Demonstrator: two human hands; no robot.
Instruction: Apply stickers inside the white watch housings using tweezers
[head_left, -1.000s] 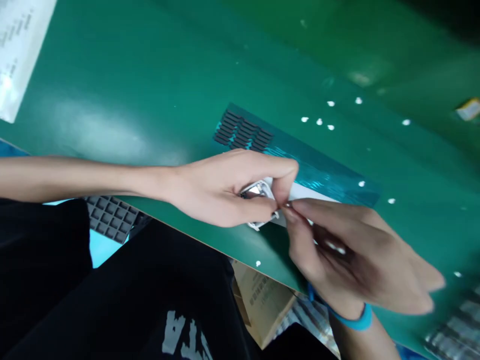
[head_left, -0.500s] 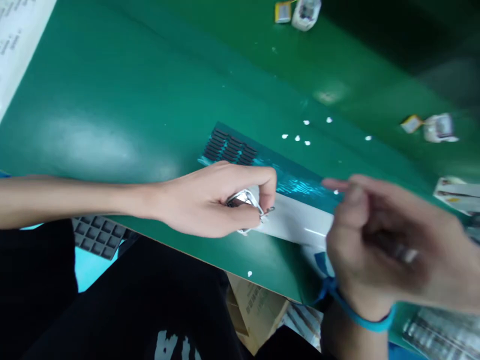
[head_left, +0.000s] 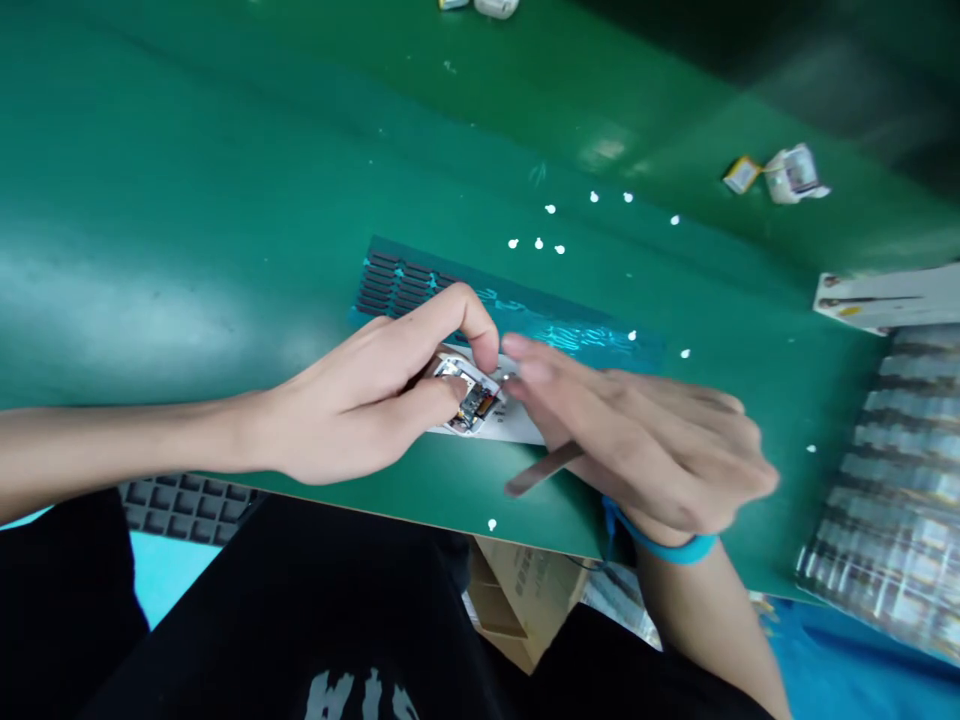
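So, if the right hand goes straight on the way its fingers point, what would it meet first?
The right hand would probably meet the bent index finger of the left hand first, beside the small, rounded white casing with exposed circuitry; depth is unclear.

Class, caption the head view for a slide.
Left hand holding a small open device, right hand beside it with a thin tool, over a green table.

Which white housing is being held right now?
The open white housing in the left hand, circuitry showing. The others lie on the green table, no hand on them: the upper-right housing and the top-edge housing, partly cut off.
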